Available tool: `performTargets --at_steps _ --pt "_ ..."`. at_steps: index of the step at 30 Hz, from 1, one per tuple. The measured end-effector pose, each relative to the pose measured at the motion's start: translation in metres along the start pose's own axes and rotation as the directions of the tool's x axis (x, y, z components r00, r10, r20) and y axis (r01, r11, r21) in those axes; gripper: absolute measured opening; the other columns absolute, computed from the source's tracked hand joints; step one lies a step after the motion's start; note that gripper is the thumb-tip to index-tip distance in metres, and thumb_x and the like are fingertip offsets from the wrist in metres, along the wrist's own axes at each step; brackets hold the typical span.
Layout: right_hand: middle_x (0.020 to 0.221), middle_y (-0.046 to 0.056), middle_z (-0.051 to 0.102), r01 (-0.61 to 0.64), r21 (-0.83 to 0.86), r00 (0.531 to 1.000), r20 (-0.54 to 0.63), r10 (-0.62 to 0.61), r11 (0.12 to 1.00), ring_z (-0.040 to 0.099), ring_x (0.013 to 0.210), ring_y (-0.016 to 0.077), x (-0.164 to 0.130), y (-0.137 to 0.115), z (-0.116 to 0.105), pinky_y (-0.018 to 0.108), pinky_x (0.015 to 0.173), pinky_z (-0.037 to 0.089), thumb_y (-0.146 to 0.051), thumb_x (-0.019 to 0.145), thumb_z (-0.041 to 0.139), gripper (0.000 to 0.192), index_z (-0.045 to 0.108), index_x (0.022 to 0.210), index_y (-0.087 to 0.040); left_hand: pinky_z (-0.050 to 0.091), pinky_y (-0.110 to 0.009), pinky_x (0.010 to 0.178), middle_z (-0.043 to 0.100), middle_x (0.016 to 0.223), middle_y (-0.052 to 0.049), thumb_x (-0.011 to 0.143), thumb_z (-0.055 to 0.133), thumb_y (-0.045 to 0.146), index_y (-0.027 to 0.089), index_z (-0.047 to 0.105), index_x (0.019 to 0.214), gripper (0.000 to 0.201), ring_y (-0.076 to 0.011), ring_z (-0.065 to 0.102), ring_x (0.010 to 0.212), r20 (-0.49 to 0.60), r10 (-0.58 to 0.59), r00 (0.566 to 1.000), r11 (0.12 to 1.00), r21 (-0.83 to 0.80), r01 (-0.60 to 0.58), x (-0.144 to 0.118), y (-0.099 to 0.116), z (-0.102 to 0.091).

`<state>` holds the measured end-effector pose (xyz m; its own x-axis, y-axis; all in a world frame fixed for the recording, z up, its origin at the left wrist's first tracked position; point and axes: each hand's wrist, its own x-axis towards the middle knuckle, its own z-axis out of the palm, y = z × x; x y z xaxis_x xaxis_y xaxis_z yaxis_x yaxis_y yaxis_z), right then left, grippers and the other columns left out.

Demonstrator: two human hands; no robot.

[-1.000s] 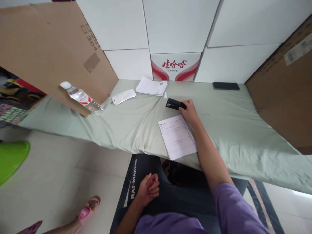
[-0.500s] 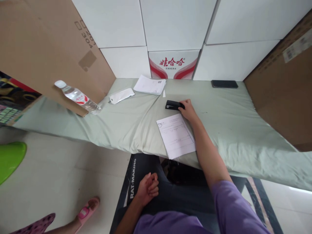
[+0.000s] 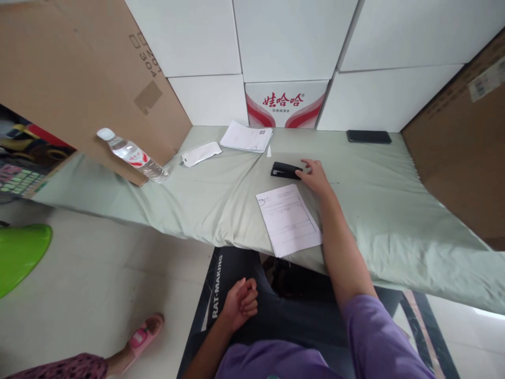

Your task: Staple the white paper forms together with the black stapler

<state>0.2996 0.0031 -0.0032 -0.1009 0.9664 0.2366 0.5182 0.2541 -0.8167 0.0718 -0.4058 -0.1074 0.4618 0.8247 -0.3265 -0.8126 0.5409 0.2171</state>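
A black stapler (image 3: 284,170) lies on the cloth-covered table, pointing left. At its right end is my right hand (image 3: 314,176), fingers apart, the thumb at or against the stapler's end and the index finger clear of it. Closer to me, a printed sheet or thin stack of paper (image 3: 290,221) rests by the table's front edge, under the reach of my right forearm. My left hand (image 3: 241,304) lies on my lap with its fingers curled in and nothing visible inside.
Further back are a stack of papers (image 3: 246,137), a white packet (image 3: 201,153) and a black phone (image 3: 369,137). A water bottle (image 3: 134,155) leans by a cardboard panel (image 3: 98,95) on the left. White boxes (image 3: 290,47) wall the back. Another person's slippered foot (image 3: 144,337) shows lower left.
My right hand has loosened from the stapler, its fingers spreading and drawing slightly to the right. The whole view has shifted a little. My left hand stays on my lap.
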Motion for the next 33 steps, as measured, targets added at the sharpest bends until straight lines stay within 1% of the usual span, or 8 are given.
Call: performTargets --at_steps 4,7,11,16,21,24,29,33 --pt "0.103 0.009 0.059 -0.038 0.013 0.997 -0.062 0.038 0.999 0.05 0.073 0.018 0.007 0.011 -0.014 0.045 0.088 0.051 -0.043 0.075 0.068 0.048 0.068 0.118 -0.022 0.017 -0.015 0.04 0.024 0.047 0.01 0.102 0.049 0.046 0.016 0.062 0.089 0.036 -0.0051 0.005 0.04 -0.007 0.008 1.0 1.0 -0.003 -0.008 -0.002 0.0 0.004" --pt "0.092 0.006 0.06 -0.065 0.084 0.995 -0.074 0.071 0.994 0.049 0.071 0.0182 0.011 0.019 -0.021 0.041 0.079 0.051 -0.045 0.074 0.068 0.043 0.067 0.111 -0.023 0.017 -0.015 0.04 0.024 0.048 0.011 0.101 0.05 0.047 0.016 0.062 0.089 0.035 -0.0053 0.005 0.041 -0.033 0.005 0.999 1.0 0.006 -0.004 -0.003 0.001 0.007" --pt "0.087 0.004 0.059 -0.128 0.149 0.986 -0.087 0.142 0.981 0.048 0.067 0.0167 0.011 0.023 -0.024 0.037 0.07 0.047 -0.042 0.074 0.068 0.039 0.067 0.108 -0.022 0.016 -0.015 0.04 0.024 0.048 0.011 0.1 0.051 0.047 0.016 0.061 0.089 0.035 -0.0052 0.005 0.041 -0.045 -0.001 0.999 1.0 0.012 0.002 -0.004 0.002 0.009" --pt "0.087 0.005 0.059 -0.147 0.13 0.982 -0.1 0.16 0.981 0.05 0.07 0.018 0.011 0.02 -0.022 0.038 0.074 0.047 -0.035 0.078 0.068 0.032 0.068 0.107 -0.021 0.016 -0.014 0.039 0.024 0.048 0.01 0.1 0.051 0.045 0.015 0.063 0.09 0.034 -0.0048 0.006 0.04 -0.054 -0.004 0.999 1.0 0.019 0.005 -0.003 0.003 0.012" --pt "0.086 0.005 0.06 -0.155 0.129 0.98 -0.103 0.168 0.98 0.052 0.071 0.0184 0.012 0.02 -0.021 0.039 0.077 0.048 -0.031 0.078 0.067 0.031 0.068 0.107 -0.02 0.018 -0.014 0.039 0.026 0.048 0.01 0.099 0.055 0.044 0.014 0.066 0.091 0.033 -0.004 0.007 0.04 -0.056 -0.002 0.998 1.0 0.013 0.002 -0.002 0.004 0.016" --pt "0.086 0.004 0.061 -0.153 0.134 0.98 -0.104 0.167 0.979 0.051 0.07 0.0177 0.013 0.022 -0.021 0.039 0.077 0.049 -0.032 0.077 0.066 0.031 0.068 0.106 -0.021 0.019 -0.014 0.039 0.026 0.048 0.01 0.098 0.057 0.044 0.014 0.067 0.092 0.032 -0.0036 0.007 0.04 -0.056 -0.002 0.998 1.0 0.009 0.002 -0.003 0.005 0.018" --pt "0.085 0.004 0.059 -0.15 0.128 0.979 -0.116 0.165 0.98 0.052 0.073 0.0184 0.014 0.027 -0.019 0.039 0.079 0.048 -0.037 0.077 0.065 0.033 0.067 0.105 -0.021 0.021 -0.013 0.038 0.024 0.048 0.01 0.099 0.056 0.044 0.014 0.068 0.093 0.032 -0.0039 0.007 0.04 -0.054 0.01 0.999 1.0 0.009 -0.009 -0.003 0.007 0.02" --pt "0.086 0.005 0.062 -0.137 0.115 0.981 -0.119 0.15 0.984 0.052 0.072 0.0186 0.014 0.028 -0.018 0.038 0.077 0.048 -0.038 0.075 0.065 0.034 0.067 0.105 -0.021 0.02 -0.013 0.039 0.024 0.049 0.01 0.1 0.054 0.043 0.014 0.067 0.094 0.032 -0.004 0.006 0.041 -0.055 0.01 0.998 1.0 0.009 -0.009 -0.001 0.009 0.023"
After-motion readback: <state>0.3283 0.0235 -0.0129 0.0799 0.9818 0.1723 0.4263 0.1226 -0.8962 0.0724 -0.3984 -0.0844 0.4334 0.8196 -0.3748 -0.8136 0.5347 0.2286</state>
